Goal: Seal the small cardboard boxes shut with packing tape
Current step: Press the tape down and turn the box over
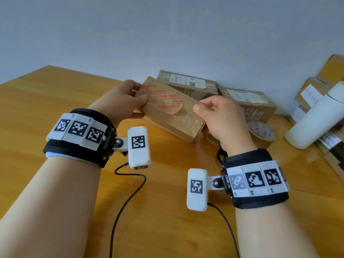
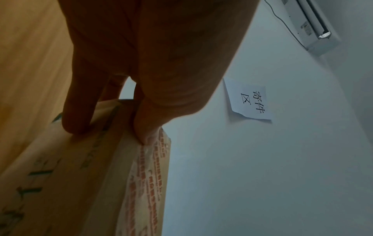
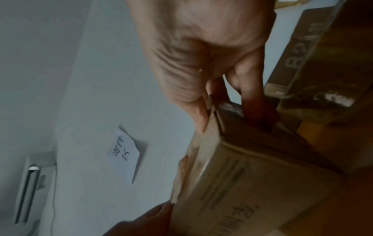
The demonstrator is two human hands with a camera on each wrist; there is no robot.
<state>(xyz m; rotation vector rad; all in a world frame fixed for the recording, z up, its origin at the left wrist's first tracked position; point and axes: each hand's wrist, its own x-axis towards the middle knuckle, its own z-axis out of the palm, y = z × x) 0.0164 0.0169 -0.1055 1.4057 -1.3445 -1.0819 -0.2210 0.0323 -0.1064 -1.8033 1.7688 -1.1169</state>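
A small brown cardboard box (image 1: 167,116) is held tilted above the wooden table, a strip of clear tape with red print (image 1: 163,101) across its upper face. My left hand (image 1: 128,101) grips its left end, thumb on the taped face and fingers underneath. My right hand (image 1: 219,116) grips its right end, thumb on top. In the left wrist view my thumb presses the printed tape (image 2: 149,175) on the box (image 2: 66,183). The right wrist view shows my fingers (image 3: 252,95) curled round the box (image 3: 252,183) end. A roll of packing tape (image 1: 262,132) lies on the table behind my right hand.
Two sealed boxes with labels (image 1: 188,82) (image 1: 247,101) sit by the wall behind. A white bottle (image 1: 316,118) lies among more parcels at the right. Black cables (image 1: 126,198) trail over the table (image 1: 55,90). A paper note (image 2: 248,99) hangs on the wall.
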